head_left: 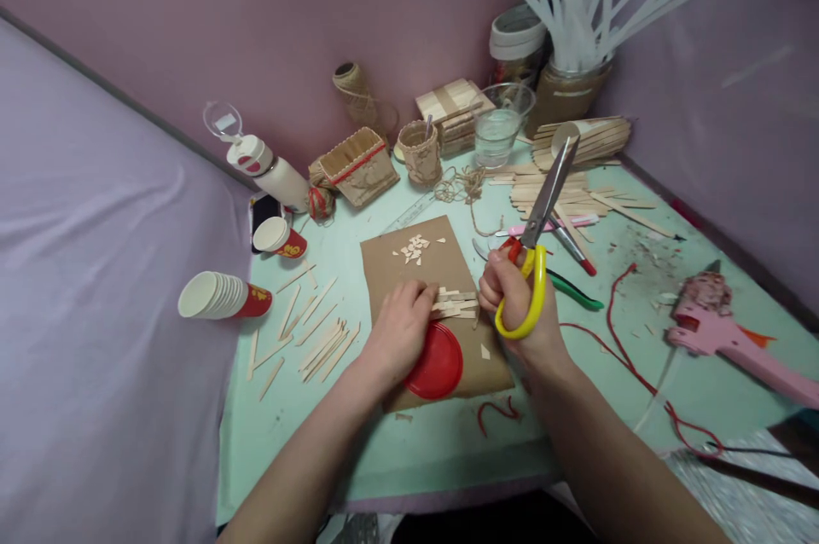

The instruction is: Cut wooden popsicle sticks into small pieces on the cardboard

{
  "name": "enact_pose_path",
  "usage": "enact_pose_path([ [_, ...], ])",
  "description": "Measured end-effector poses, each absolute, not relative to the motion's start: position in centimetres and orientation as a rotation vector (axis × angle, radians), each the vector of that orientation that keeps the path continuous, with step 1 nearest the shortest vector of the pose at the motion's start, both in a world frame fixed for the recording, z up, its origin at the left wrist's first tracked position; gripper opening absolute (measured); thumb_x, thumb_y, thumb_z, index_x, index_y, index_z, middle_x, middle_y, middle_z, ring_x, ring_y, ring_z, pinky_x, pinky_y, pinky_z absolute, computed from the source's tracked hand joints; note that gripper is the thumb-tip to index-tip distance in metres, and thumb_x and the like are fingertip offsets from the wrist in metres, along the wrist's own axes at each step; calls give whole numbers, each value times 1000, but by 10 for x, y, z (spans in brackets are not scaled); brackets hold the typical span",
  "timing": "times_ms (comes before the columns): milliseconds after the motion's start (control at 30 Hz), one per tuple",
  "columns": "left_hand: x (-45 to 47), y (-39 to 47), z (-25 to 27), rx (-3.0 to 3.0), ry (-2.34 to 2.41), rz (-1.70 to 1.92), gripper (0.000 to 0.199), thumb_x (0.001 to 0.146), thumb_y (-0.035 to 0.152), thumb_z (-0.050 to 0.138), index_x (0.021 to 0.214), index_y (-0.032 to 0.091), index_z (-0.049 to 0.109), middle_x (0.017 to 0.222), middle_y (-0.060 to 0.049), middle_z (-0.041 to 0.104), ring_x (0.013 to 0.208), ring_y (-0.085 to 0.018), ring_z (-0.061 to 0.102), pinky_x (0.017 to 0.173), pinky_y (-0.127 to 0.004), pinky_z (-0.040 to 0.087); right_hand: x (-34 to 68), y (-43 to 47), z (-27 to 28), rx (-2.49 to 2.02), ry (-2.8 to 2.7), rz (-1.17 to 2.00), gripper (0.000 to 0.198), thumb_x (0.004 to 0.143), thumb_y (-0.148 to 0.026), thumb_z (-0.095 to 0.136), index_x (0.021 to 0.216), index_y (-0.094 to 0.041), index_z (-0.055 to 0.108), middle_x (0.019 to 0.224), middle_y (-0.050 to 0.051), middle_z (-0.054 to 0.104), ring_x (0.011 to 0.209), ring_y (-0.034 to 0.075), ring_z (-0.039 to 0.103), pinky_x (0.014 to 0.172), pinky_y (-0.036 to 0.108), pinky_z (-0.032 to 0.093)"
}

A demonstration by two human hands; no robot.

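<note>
My right hand [515, 297] is closed around the yellow handle of a pair of scissors [543, 211], whose blades point up and away from me. Its curled fingers are by the right ends of a small bundle of short wooden strips [457, 305]. At the left ends of that bundle, my left hand [403, 326] has its fingers together and bent over the strips; its fingertips are partly hidden. Under both lies a sheet of brown paper [390, 263]. A red round lid [435, 365] rests on the paper beside my left hand. Small cut wood chips [415, 249] are heaped farther up the sheet.
Loose thin wooden sticks [323, 348] lie on the left, near stacked paper cups [214, 297]. A pink glue gun [723, 335], red cord [618, 352] and green-handled pliers [576, 292] are on the right. Behind stand a basket [362, 173], a glass of water [497, 135] and craft sticks [582, 143].
</note>
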State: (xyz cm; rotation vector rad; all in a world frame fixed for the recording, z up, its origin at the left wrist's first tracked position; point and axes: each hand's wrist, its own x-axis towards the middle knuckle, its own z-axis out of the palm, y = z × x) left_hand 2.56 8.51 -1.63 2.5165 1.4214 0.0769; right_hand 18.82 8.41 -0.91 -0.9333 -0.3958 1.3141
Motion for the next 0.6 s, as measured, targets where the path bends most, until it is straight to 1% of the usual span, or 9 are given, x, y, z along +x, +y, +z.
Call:
enact_pose_path([
  [133, 23, 77, -14, 2497, 1421, 202, 35, 95, 22, 38, 127, 18, 53, 121, -11, 59, 107, -24, 53, 92, -39, 44, 188, 83, -9, -936, -404, 1312, 37, 73, -35, 71, 68, -24, 36, 47, -14, 23, 36, 4, 13, 35, 18, 10],
  [267, 3, 60, -3, 2264, 1569, 361, 36, 93, 16, 36, 123, 18, 55, 113, -10, 65, 102, -20, 59, 87, -34, 48, 187, 81, -7, -947, -436, 1302, 37, 74, -32, 70, 65, -23, 35, 47, -13, 23, 37, 4, 14, 35, 20, 9],
  [400, -40, 41, 4, 1969, 1900, 502, 28, 93, 24, 39, 112, 19, 59, 111, -8, 68, 100, -20, 62, 86, -32, 47, 185, 80, -5, -956, -435, 1296, 38, 73, -26, 70, 63, -23, 33, 47, -12, 23, 37, 4, 14, 36, 20, 9],
  [433, -54, 37, 5, 1901, 1996, 536, 26, 93, 28, 40, 108, 19, 60, 107, -8, 68, 98, -20, 62, 85, -33, 47, 184, 80, -5, -951, -432, 1294, 39, 71, -24, 70, 63, -23, 33, 46, -13, 23, 37, 4, 14, 36, 21, 9],
  [500, -81, 30, 6, 1784, 2178, 530, 24, 92, 32, 41, 99, 20, 61, 94, -6, 68, 86, -20, 61, 75, -31, 46, 183, 80, -4, -946, -436, 1290, 38, 70, -22, 70, 62, -23, 32, 45, -13, 23, 36, 4, 13, 36, 21, 7],
  [533, -93, 27, 6, 1733, 2265, 510, 22, 91, 32, 42, 95, 20, 60, 86, -4, 66, 78, -19, 60, 70, -31, 45, 183, 80, -4, -948, -444, 1290, 38, 70, -21, 69, 61, -23, 32, 44, -13, 23, 36, 4, 13, 36, 22, 6],
  [600, -112, 22, 6, 1685, 2359, 467, 16, 87, 30, 47, 88, 20, 60, 79, -3, 61, 68, -18, 54, 66, -30, 42, 181, 80, -3, -962, -464, 1287, 37, 71, -20, 69, 60, -22, 33, 44, -12, 23, 36, 4, 13, 37, 24, 6],
])
